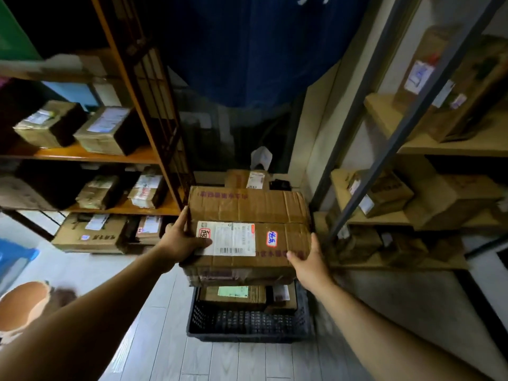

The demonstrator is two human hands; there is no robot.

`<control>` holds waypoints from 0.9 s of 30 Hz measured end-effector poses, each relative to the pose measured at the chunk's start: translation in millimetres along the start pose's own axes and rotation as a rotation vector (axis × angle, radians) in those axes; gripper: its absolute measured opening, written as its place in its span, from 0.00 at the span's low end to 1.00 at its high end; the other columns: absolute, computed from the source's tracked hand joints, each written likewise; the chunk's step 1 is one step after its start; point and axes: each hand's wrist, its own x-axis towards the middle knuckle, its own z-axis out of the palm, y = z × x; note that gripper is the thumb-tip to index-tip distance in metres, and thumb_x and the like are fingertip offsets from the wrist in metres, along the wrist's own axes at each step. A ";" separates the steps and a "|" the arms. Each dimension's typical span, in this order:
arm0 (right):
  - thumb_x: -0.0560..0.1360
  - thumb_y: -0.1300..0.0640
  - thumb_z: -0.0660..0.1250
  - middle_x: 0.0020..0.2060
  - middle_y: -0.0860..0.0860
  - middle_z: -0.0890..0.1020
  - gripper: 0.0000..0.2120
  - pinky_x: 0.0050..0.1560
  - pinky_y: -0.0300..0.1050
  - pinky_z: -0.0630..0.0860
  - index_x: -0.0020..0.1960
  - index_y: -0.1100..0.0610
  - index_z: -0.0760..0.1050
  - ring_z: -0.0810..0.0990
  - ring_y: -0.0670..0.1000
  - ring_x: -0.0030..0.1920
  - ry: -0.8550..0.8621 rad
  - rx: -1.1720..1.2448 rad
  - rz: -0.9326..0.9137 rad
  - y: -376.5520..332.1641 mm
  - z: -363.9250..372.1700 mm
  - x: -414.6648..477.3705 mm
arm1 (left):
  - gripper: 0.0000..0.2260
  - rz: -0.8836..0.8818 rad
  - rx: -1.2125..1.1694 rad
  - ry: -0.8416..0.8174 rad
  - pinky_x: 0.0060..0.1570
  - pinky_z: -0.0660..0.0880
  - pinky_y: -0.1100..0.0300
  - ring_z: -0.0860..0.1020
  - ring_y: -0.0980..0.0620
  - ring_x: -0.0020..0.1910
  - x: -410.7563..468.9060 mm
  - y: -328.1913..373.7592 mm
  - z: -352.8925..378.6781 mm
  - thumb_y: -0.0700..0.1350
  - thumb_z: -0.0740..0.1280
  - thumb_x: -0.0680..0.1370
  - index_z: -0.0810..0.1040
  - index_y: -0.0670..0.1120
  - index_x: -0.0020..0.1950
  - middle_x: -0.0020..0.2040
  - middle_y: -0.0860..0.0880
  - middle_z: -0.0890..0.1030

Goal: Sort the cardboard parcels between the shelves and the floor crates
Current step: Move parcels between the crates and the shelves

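A large flat cardboard parcel (247, 215) with a white shipping label is held in the air above a dark plastic floor crate (247, 325). My left hand (182, 240) grips its left near corner, thumb lying on the label. My right hand (310, 259) grips the right near corner, fingers wrapped round the edge. Inside the crate, under the held parcel, lie two smaller parcels (233, 294), partly hidden.
An orange wooden shelf unit (82, 154) on the left holds several labelled parcels. A grey metal rack (398, 144) with more boxes stands on the right. A blue crate (13, 257) sits at far left. A blue curtain (261, 50) hangs behind; more parcels lie on the floor beyond.
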 end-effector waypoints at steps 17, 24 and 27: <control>0.76 0.54 0.67 0.71 0.54 0.66 0.40 0.66 0.55 0.69 0.78 0.47 0.44 0.68 0.57 0.69 -0.033 -0.163 0.125 220.5 149.1 162.6 | 0.31 0.044 0.316 0.021 0.49 0.80 0.48 0.77 0.44 0.55 156.9 -248.4 91.9 0.43 0.75 0.67 0.68 0.48 0.67 0.59 0.44 0.74; 0.75 0.52 0.69 0.72 0.53 0.66 0.41 0.67 0.53 0.69 0.78 0.47 0.46 0.71 0.55 0.67 0.025 -0.200 0.084 248.3 175.7 184.8 | 0.39 0.097 0.235 -0.031 0.56 0.77 0.44 0.75 0.47 0.60 184.5 -285.7 97.0 0.37 0.76 0.63 0.64 0.49 0.71 0.61 0.48 0.71; 0.75 0.52 0.68 0.71 0.54 0.65 0.38 0.65 0.53 0.71 0.77 0.44 0.49 0.71 0.55 0.66 0.022 -0.209 0.034 245.5 182.9 196.8 | 0.36 0.097 0.239 -0.015 0.58 0.76 0.44 0.75 0.47 0.61 201.1 -280.4 92.2 0.36 0.76 0.64 0.66 0.48 0.70 0.63 0.48 0.72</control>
